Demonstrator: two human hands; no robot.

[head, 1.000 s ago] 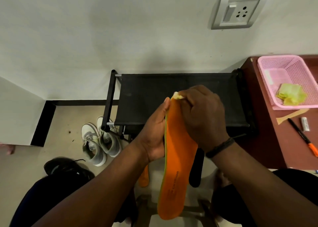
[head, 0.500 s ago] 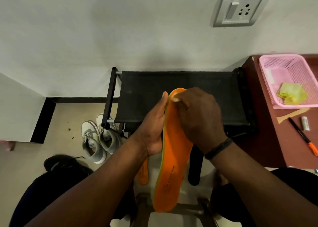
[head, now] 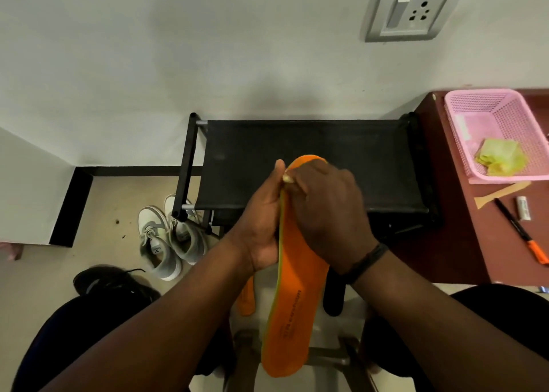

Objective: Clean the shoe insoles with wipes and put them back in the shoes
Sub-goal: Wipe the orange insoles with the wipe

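Orange insole gripped in left hand, right hand pressing wipe on it

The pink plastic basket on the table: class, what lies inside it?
Inside the pink plastic basket, crumpled yellow-green wipes lie near its front wall. Whatever sits beneath them is covered, and its right part is out of frame.

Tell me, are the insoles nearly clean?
Not yet. Nothing looks finished. The left hand holds one orange insole while the right hand rubs a wipe near its toe. A second insole lies below, out of any shoe. Both must still go back into shoes.
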